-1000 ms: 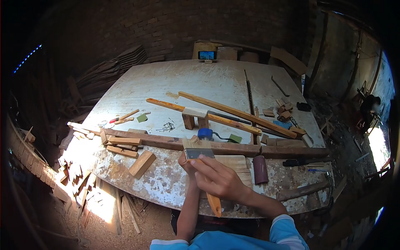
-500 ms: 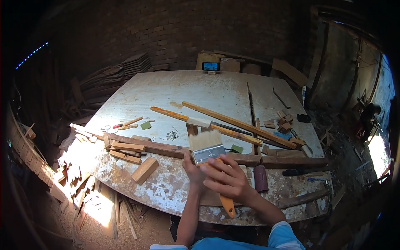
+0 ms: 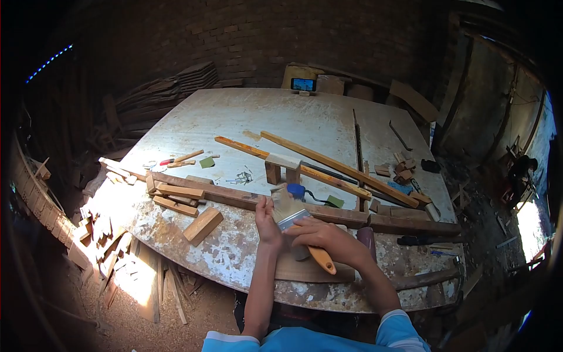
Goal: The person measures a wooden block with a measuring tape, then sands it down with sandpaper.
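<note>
My right hand [image 3: 322, 237] is wrapped around a wide paintbrush [image 3: 321, 258] with an orange handle, a metal ferrule and pale bristles. The brush is tilted, its bristles pointing up and left. Beside the bristles, my left hand [image 3: 268, 224] is raised with its fingers up and partly curled; whether they touch the bristles is hard to tell. Under the brush lies a flat wooden board [image 3: 328, 274] at the table's near edge. Just beyond the bristles is a rounded blue object [image 3: 296, 190] with a dark strap. A small bench-shaped wooden piece [image 3: 284, 161] stands behind it.
Long wooden strips [image 3: 340, 167] lie across the worktable [image 3: 223, 117]. A dark wooden beam [image 3: 229, 196] runs along its front. Wood blocks [image 3: 203, 226], screws [image 3: 241, 178], green sandpaper [image 3: 207, 162] and a maroon cylinder [image 3: 366, 239] are around. A propped phone [image 3: 303, 84] stands at the back.
The brush has tipped flatter and moved slightly lower, uncovering the blue object and the bench-shaped piece. My left hand now shows beside the bristles. The view has shifted slightly.
</note>
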Demonstrator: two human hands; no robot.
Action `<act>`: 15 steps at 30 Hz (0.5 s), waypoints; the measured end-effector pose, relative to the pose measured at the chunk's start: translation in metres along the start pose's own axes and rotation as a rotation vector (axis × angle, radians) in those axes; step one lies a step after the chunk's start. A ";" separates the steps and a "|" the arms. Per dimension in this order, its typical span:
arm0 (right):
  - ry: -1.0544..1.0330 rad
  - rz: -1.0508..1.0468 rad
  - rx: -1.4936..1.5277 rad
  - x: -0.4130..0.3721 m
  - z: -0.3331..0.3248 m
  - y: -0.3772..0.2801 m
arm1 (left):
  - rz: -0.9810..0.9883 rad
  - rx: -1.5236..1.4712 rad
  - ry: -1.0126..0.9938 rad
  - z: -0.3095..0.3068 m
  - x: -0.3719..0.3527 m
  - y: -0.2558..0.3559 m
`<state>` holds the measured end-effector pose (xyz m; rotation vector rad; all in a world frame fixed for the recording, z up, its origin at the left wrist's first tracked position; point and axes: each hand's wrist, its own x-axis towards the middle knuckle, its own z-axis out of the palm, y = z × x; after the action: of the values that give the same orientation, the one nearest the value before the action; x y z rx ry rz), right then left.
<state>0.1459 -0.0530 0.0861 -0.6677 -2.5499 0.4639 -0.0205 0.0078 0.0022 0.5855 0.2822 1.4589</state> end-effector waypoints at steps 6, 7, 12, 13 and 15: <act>-0.112 0.072 0.126 0.000 0.010 0.009 | -0.081 -0.024 0.035 -0.012 0.009 0.004; -0.116 0.071 0.141 0.000 0.013 0.009 | -0.089 0.006 0.067 -0.012 0.008 0.004; -0.167 0.155 0.308 -0.001 0.012 0.016 | -0.133 0.052 0.166 -0.004 0.005 0.003; -0.175 0.146 0.336 -0.002 0.008 0.015 | -0.140 0.056 0.185 -0.002 0.005 0.004; -0.230 0.115 0.363 -0.005 0.003 0.016 | -0.104 -0.018 0.125 -0.013 0.008 0.001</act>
<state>0.1544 -0.0432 0.0747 -0.6560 -2.5422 1.0677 -0.0274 0.0185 -0.0070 0.4593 0.3914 1.3985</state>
